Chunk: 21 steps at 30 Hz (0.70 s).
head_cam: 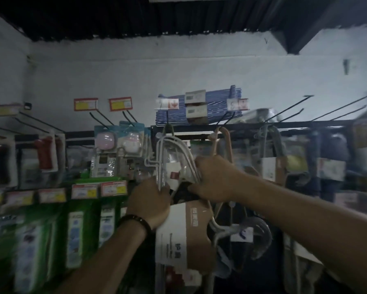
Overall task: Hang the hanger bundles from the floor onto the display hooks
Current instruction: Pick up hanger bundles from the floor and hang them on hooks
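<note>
White curved-plastic hanger bundle in left hand and right hand

Both hands, left hand and right hand, grip a hanger bundle below a display hook.

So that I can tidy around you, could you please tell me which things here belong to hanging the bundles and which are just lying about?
In the job: white hanger bundle, gripped by left hand and right hand; display hook above it.
Just about: blue hangers on top; green packs; pink packs.
</note>
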Available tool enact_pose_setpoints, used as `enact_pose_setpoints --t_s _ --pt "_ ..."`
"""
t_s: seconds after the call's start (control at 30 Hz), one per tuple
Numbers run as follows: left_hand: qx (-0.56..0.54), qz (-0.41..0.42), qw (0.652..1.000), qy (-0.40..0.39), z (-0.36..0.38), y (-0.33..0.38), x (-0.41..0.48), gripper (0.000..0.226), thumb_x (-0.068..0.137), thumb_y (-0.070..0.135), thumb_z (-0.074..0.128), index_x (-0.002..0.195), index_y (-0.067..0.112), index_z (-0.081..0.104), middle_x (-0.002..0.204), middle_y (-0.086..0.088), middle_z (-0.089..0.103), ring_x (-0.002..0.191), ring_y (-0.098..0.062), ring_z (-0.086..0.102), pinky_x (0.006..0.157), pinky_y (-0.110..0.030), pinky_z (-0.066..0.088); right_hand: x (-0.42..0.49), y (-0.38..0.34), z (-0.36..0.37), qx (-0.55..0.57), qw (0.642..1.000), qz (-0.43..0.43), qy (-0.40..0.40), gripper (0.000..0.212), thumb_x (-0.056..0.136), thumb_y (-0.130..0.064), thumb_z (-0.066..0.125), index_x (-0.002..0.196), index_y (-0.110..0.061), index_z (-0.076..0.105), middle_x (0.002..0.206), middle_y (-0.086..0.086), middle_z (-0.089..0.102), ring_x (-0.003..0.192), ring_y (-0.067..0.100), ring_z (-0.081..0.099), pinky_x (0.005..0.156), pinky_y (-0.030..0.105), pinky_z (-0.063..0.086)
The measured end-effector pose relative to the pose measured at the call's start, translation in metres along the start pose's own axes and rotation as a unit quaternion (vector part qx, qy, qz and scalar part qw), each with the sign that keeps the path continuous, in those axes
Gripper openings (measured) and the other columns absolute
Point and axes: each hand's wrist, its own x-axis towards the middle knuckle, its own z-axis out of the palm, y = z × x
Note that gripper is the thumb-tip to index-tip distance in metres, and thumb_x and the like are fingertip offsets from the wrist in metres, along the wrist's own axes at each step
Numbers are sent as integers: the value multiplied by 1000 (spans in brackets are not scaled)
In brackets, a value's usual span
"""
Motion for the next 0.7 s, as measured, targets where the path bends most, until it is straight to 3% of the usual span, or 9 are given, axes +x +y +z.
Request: enact_pose_setpoints --t_s 0.13,0.2,0.3,0.4,0.53,0.7 --pt "-47 -3 998 -36 39 37 -43 23 108 30 56 93 19 69 83 -1 68 78 -20 64 65 -29 47 -56 21 1 -102 992 77 10 24 101 -32 57 111 -10 55 116 16 63 102 37 65 89 42 58" --pt "-57 1 997 -44 57 59 -62 21 107 31 55 99 18 69 91 -3 71 88 -25 68 77 -36 54 -79 40 -6 -90 990 107 32 14 100 -26 57 100 -14 50 108 13 62 93 33 62 79 42 58" --pt "-56 30 996 -55 74 97 -78 23 106 39 55 96 20 66 91 -1 71 83 -21 67 71 -34 52 -105 72 -21 -95 984 132 69 13 100 -26 57 94 -19 48 93 4 54 84 27 59 67 36 49" --pt "-59 63 993 -79 88 129 -80 36 108 46 49 101 14 65 93 -4 69 84 -24 66 76 -38 57 -121 101 -37 -79 979 146 119 22 106 -33 53 87 -23 51 86 2 60 76 22 62 62 33 51" --pt "-25 114 989 -88 112 164 -74 32 111 39 44 85 20 49 80 1 54 68 -17 54 56 -29 42 -132 135 -56 -45 970 171 167 39 109 -43 51 73 -27 48 71 -3 55 63 16 59 56 31 49" --pt "0 148 986 -77 160 195 -51 28 111 33 45 87 20 50 86 0 55 70 -14 49 71 -30 45 -133 183 -70 -58 959 220 170 36 109 -45 48 86 -20 57 76 2 64 64 14 63 48 25 45"
